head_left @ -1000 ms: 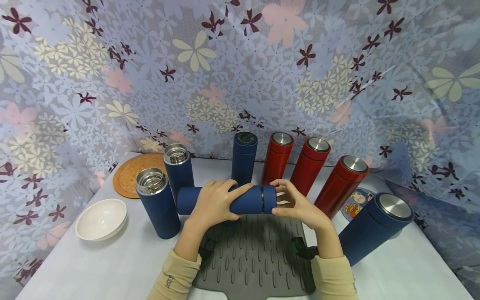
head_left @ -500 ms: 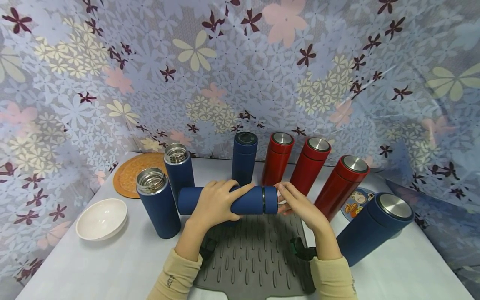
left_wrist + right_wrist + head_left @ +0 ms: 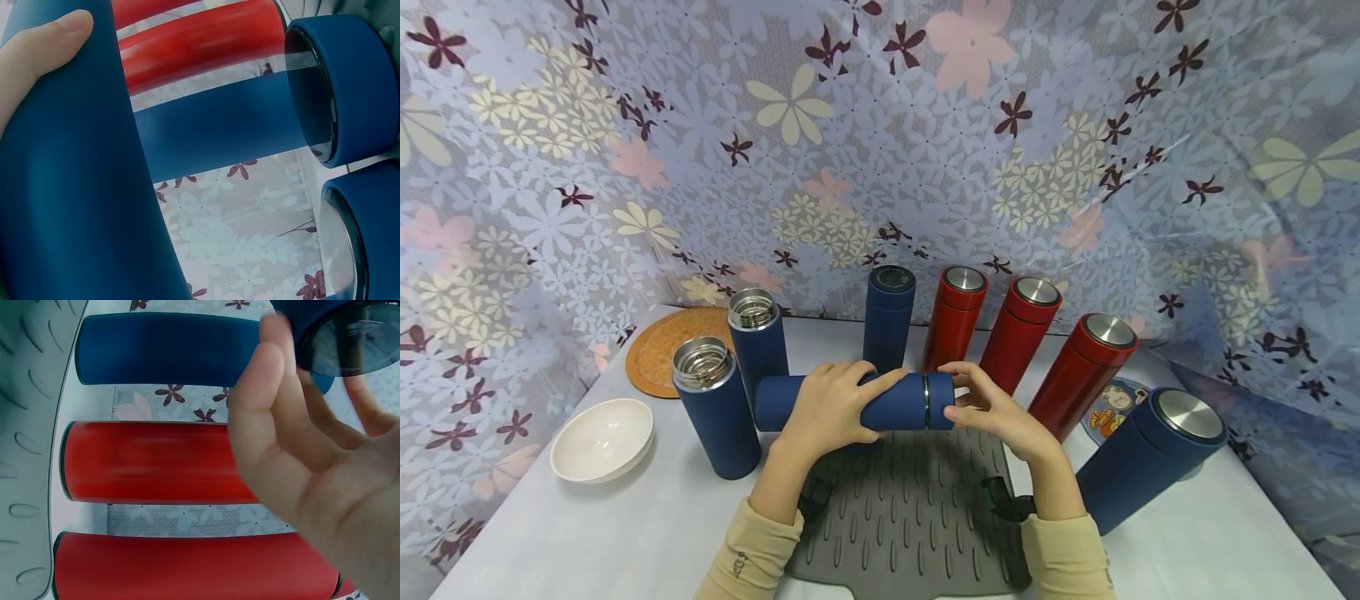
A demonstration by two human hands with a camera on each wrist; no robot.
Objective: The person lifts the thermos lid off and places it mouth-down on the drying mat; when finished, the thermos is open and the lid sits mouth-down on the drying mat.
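1. Two hands were on the held bottle point(image 3: 895, 404), a blue one tipped on its side at 12 o'clock of the bumpy gray mat point(image 3: 910, 517).
2. The left hand point(image 3: 835, 404) was wrapped round its long body, fingers over the top and thumb on the near side.
3. The right hand point(image 3: 996, 412) had its fingers and thumb bent round the lid end point(image 3: 942, 402), at 3 o'clock, and held that.
4. Counting out from the held bottle, a dark-topped blue bottle point(image 3: 889, 321) stood near 12 o'clock.
5. Three red bottles point(image 3: 1021, 333) stood in a row from 1 to 3 o'clock.
6. One big silver-topped bottle point(image 3: 1150, 458), also blue, stood between 3 and 4, near a picture plate point(image 3: 1116, 396).
7. Two open blue bottles point(image 3: 718, 417) with shiny necks stood at 9 and 10.
8. Farther out, a white bowl point(image 3: 602, 440) sat near 9, and a round orange board point(image 3: 662, 354) lay close to 10.
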